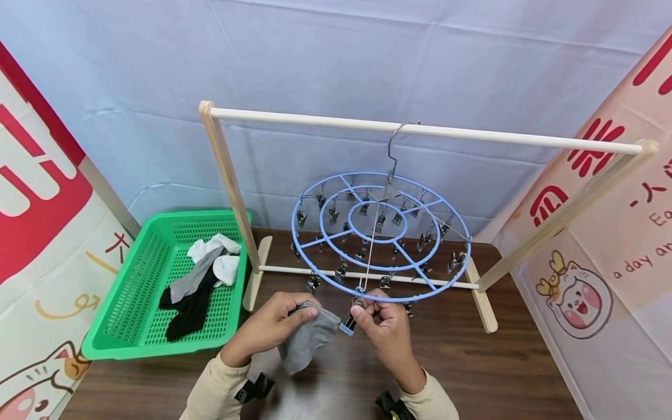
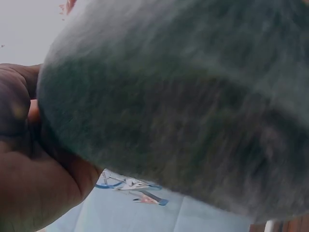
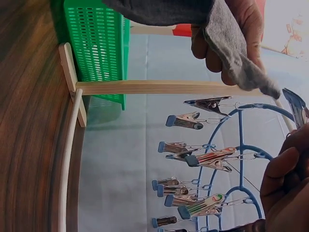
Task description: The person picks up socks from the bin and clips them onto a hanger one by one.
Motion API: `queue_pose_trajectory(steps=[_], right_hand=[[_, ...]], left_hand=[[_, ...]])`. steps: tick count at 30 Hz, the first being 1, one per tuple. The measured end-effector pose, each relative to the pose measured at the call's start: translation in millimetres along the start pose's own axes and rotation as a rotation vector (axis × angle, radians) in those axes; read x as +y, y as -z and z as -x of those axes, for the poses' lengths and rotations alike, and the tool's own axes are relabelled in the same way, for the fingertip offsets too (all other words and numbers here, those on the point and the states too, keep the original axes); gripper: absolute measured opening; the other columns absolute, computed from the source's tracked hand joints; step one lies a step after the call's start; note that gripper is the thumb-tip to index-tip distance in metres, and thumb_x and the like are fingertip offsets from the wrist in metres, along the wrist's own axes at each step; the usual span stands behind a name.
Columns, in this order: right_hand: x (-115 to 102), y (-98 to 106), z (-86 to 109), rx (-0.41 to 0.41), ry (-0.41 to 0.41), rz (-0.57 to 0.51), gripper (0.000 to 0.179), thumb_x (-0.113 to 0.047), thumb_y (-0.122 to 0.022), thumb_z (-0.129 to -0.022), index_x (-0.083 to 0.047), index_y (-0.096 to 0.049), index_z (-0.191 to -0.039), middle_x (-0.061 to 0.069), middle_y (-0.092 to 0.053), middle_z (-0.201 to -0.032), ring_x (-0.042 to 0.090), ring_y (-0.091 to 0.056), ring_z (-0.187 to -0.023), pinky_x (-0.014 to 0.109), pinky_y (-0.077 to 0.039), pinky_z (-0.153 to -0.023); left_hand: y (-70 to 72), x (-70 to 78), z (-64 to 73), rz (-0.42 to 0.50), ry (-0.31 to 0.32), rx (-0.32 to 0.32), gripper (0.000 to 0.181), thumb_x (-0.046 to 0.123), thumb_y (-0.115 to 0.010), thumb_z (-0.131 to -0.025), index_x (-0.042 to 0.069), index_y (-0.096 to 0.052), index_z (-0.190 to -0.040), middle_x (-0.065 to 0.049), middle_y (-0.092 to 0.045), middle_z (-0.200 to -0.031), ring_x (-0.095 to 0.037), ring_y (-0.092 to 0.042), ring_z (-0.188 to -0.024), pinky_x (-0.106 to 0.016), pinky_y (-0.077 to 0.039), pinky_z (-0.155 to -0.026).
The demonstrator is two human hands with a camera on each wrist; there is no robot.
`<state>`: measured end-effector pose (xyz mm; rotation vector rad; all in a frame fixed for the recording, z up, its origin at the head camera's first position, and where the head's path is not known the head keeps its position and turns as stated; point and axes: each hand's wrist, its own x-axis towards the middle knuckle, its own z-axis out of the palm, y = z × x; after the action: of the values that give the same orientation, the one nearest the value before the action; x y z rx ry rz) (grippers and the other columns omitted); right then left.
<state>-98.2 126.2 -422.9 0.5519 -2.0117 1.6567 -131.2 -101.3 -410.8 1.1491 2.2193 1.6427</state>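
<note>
A grey sock [image 1: 310, 339] hangs from my left hand [image 1: 278, 321], pinched near its upper edge between thumb and fingers. In the left wrist view the sock [image 2: 169, 111] fills most of the picture and hides what lies behind. My right hand [image 1: 385, 326] pinches a metal clip [image 1: 349, 322] with blue tips at the near rim of a round blue drying hanger [image 1: 315, 269]. The sock's edge is close to this clip but apart from it in the right wrist view, where the clip [image 3: 295, 104] points toward the sock [image 3: 229, 46].
The hanger hangs by a metal hook [image 1: 391, 146] from a wooden rack's white bar [image 1: 315, 121]. Several other clips dangle from it. On the left, a green basket [image 1: 105, 326] holds black socks [image 1: 191, 318], a grey sock [image 1: 196, 274] and white socks [image 1: 227, 269]. Printed cloths surround the brown table [image 1: 462, 373].
</note>
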Motion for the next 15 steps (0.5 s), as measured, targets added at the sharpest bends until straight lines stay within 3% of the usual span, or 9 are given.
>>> queue_pose_trajectory(steps=[7, 15], right_hand=[[-1.2, -3.4, -1.0, 0.004, -0.055, -0.060, 0.020, 0.018, -0.062, -0.078, 0.000, -0.055, -0.074, 0.005, -0.047, -0.052, 0.009, -0.047, -0.045, 0.023, -0.038, -0.040], [2.0, -5.0, -1.0, -0.001, -0.044, -0.110, 0.020, 0.019, -0.060, -0.083, 0.001, -0.055, -0.075, 0.006, -0.046, -0.053, 0.014, -0.048, -0.045, 0.024, -0.039, -0.041]], left_hand=[[-0.9, 0.1, -0.7, -0.019, 0.058, -0.056, 0.013, 0.017, -0.054, -0.099, 0.012, -0.064, -0.106, 0.001, -0.065, -0.095, -0.008, -0.057, -0.081, -0.027, -0.049, -0.072], [-4.1, 0.3, -2.6, -0.017, 0.075, -0.086, 0.008, 0.018, -0.059, -0.097, 0.014, -0.061, -0.104, 0.004, -0.057, -0.082, -0.005, -0.049, -0.069, -0.023, -0.043, -0.061]])
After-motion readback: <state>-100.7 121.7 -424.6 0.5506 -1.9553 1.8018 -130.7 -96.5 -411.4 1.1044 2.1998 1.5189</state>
